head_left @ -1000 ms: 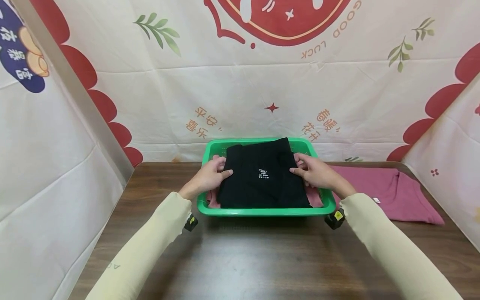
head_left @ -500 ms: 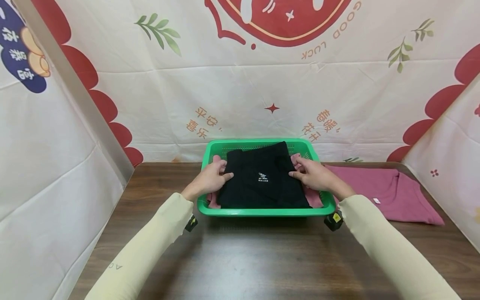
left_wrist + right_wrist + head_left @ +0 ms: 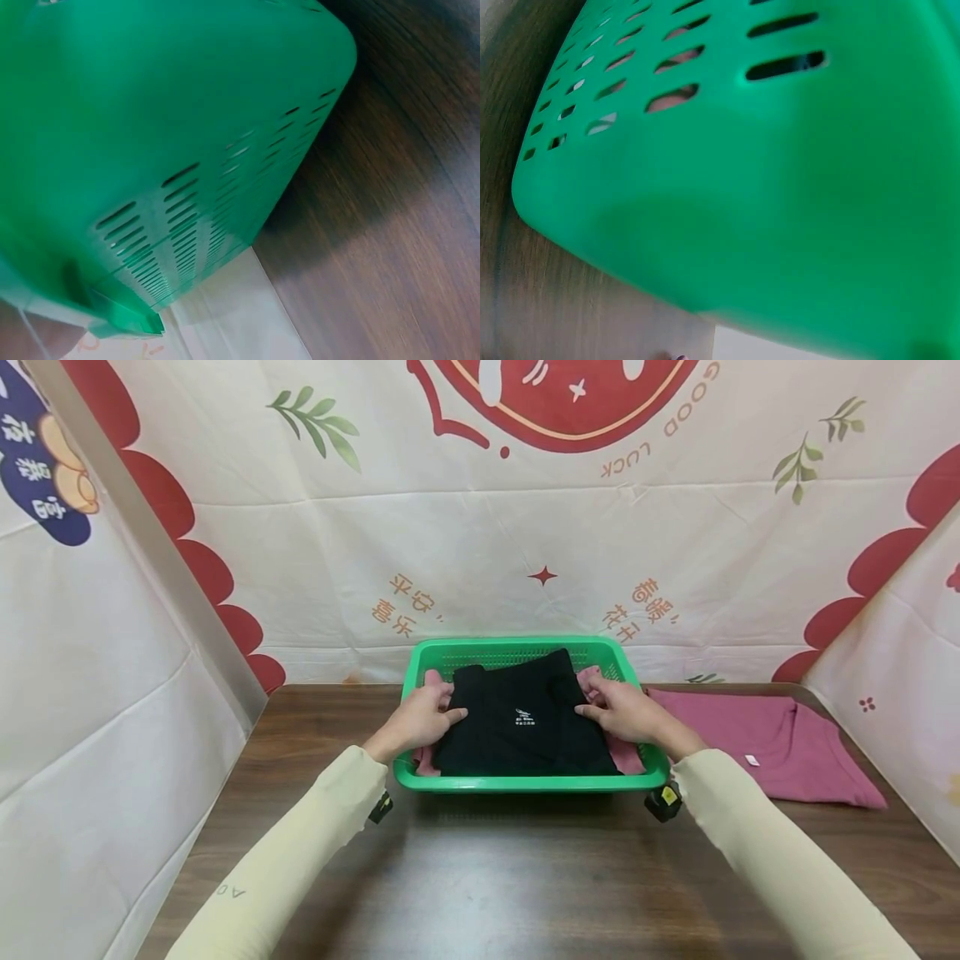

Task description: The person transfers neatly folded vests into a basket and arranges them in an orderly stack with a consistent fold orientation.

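A folded black shirt (image 3: 517,743) with a small white print lies in a green plastic basket (image 3: 532,783), on top of pink cloth (image 3: 628,752) that shows at both sides. My left hand (image 3: 422,720) pinches the shirt's left edge, thumb on top and fingers partly hidden at the side. At the opposite edge, my right hand (image 3: 621,708) holds it the same way. Both wrists pass over the basket's rim. The left wrist view is mostly filled by the basket's outer wall (image 3: 150,112); in the right wrist view, skin shows through slots in the basket's wall (image 3: 705,195).
A folded pink garment (image 3: 772,747) with a white tag lies on the wooden table (image 3: 480,877), right of the basket. Printed white cloth (image 3: 480,552) hangs behind the table and along both sides.
The black shirt has sunk lower into the basket, its far edge coming down and toward me. Both hands have kept hold of its sides, the right shifting slightly inward.
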Motion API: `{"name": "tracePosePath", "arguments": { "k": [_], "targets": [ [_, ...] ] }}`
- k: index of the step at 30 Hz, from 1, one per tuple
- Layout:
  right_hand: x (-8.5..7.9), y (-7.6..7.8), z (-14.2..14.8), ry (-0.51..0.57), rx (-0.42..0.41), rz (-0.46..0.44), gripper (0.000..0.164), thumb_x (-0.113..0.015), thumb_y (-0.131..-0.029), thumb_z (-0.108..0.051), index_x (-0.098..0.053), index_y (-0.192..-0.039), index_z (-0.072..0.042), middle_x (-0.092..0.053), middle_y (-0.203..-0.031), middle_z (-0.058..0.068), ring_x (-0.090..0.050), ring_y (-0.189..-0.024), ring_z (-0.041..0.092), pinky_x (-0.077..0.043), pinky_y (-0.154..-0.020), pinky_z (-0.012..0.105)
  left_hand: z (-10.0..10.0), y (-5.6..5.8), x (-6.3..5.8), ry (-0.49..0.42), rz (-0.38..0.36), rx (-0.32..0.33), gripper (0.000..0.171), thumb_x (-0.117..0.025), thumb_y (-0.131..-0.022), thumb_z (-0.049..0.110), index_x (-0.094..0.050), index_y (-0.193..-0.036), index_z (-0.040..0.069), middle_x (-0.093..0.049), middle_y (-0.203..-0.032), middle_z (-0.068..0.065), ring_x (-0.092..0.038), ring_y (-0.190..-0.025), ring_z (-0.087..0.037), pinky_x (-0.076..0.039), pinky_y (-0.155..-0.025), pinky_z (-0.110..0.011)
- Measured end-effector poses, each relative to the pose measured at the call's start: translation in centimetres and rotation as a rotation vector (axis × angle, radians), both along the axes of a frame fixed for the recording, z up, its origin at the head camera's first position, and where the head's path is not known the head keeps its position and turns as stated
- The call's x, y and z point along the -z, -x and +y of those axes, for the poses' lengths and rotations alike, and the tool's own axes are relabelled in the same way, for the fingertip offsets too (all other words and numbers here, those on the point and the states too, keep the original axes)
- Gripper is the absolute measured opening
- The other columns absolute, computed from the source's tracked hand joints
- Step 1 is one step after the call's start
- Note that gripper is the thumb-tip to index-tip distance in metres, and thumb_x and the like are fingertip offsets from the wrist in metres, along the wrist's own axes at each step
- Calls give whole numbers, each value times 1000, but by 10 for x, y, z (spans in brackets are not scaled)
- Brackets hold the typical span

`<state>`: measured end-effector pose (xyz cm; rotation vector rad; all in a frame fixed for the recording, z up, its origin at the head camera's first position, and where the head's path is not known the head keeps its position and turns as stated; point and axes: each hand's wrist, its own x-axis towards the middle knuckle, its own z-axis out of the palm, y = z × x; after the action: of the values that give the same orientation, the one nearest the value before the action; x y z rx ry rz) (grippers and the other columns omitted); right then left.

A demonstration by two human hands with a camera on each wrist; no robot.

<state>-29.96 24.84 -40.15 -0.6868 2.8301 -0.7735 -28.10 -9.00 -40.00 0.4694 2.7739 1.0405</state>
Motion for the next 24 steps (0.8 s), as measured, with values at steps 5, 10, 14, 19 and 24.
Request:
{"name": "tracePosePath", "arguments": {
  "k": [5, 10, 14, 19, 24],
  "targets": [
    [0, 0, -2, -16, -11, 29, 21, -62, -99, -19, -46, -89, -9, -60, -82, 5, -55, -75, 20, -42, -70, 38, 0, 0, 0, 7, -16, 5, 58, -63, -98, 24, -43, -146, -3, -61, -134, -18, -50, -133, -26, -39, -110, -43],
    [0, 0, -4, -45, -6, 39, 19, -62, -98, -19, -48, -91, -9, -58, -82, 5, -54, -76, 20, -43, -71, 38, 0, 0, -1, 17, 18, 24, 46, -63, -98, 22, -54, -135, -2, -69, -99, -15, -68, -100, -29, -52, -91, -40],
    [0, -1, -4, -73, -5, 51, 18, -63, -98, -20, -49, -93, -9, -54, -78, 3, -52, -73, 19, -42, -70, 38, 0, 2, 1, 21, 51, 54, 20, -64, -97, 20, -59, -105, 2, -37, -59, -1, -51, -54, -22, -44, -61, -31],
    [0, 0, -4, -82, 1, 54, 16, -63, -97, -19, -52, -95, -8, -58, -79, 4, -55, -74, 21, -44, -71, 39, 0, 2, 2, 31, 65, 67, 19, -64, -97, 19, -57, -96, 1, -45, -63, 0, -46, -59, -15, -42, -64, -29],
    [0, 0, -5, -83, 10, 43, 17, -63, -97, -19, -54, -102, -6, -67, -93, 12, -62, -85, 26, -50, -77, 45, 1, 0, 0, 43, 23, 54, 49, -62, -98, 19, -49, -140, -5, -63, -130, -19, -59, -122, -28, -45, -104, -41]
  ]
}}
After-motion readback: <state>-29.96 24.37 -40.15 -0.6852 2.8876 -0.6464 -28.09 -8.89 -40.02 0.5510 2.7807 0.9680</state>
